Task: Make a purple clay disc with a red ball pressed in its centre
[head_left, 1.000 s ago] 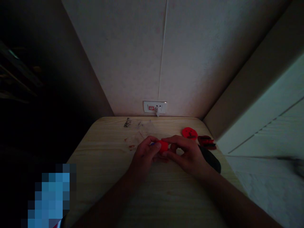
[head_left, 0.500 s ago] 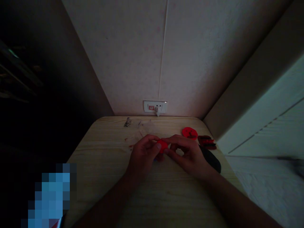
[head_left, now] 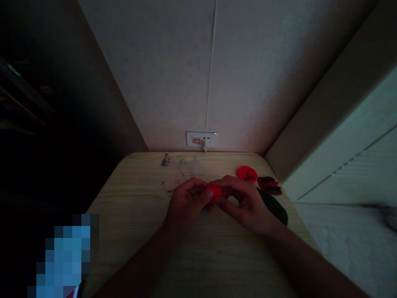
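Note:
Over the middle of a light wooden table (head_left: 149, 231), both my hands meet on a small red piece (head_left: 214, 192). My left hand (head_left: 186, 203) pinches its left side with thumb and fingers closed. My right hand (head_left: 245, 203) grips its right side, fingers curled round it. The light is dim and the piece is mostly hidden between my fingers, so its shape is unclear.
A red round disc (head_left: 247, 174) with dark marks and a dark red piece (head_left: 269, 185) lie at the back right. A black object (head_left: 274, 207) lies right of my right hand. Small scraps (head_left: 166, 159) sit near the wall socket (head_left: 201, 140). A white cabinet (head_left: 350, 165) stands right.
My hands have stayed together on the red piece, with only small shifts of the fingers; the left thumb now lies closer against it.

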Demonstrator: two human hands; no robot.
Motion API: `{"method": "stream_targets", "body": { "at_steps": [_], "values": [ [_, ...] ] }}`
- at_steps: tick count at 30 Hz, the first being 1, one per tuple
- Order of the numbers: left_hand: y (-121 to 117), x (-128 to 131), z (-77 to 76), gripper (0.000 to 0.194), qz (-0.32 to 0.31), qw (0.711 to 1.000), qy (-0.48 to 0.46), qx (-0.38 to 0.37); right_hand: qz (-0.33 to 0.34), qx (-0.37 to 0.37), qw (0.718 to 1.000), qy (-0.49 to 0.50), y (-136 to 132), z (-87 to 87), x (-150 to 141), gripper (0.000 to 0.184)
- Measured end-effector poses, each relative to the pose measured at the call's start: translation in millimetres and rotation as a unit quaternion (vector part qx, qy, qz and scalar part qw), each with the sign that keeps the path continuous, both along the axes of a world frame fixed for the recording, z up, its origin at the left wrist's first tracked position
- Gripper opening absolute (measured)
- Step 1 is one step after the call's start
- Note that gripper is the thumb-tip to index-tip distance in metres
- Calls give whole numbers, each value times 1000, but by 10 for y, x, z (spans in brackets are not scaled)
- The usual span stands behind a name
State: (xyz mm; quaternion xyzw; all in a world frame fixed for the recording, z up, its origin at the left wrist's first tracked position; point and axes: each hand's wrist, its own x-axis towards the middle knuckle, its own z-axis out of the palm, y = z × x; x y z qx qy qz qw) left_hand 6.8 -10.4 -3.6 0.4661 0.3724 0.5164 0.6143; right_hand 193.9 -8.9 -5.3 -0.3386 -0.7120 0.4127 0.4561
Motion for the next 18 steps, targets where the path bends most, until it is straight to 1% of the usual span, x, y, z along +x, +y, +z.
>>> {"method": "stream_targets", "body": {
  "at_steps": [3, 8, 10, 13, 18],
  "values": [
    [1, -2, -13, 27, -4, 1000, 3, 0, 17, 2, 1000, 0, -1, 28, 0, 29],
    [12, -1, -24, 30, -9, 1000, 2, -6, 29, -4, 1000, -7, -10, 33, -5, 29],
    [11, 1, -17, 31, -10, 1000, -1, -10, 19, -7, 1000, -8, -15, 13, -9, 29],
    [5, 7, 1, 30, 2, 1000, -3, -18, -13, -10, 1000, -4, -21, -5, -20, 33],
    [-5, 21, 5, 31, 14, 999, -19, -24, -4, 2, 1000, -11, -10, 36, -35, 32]
  ]
}}
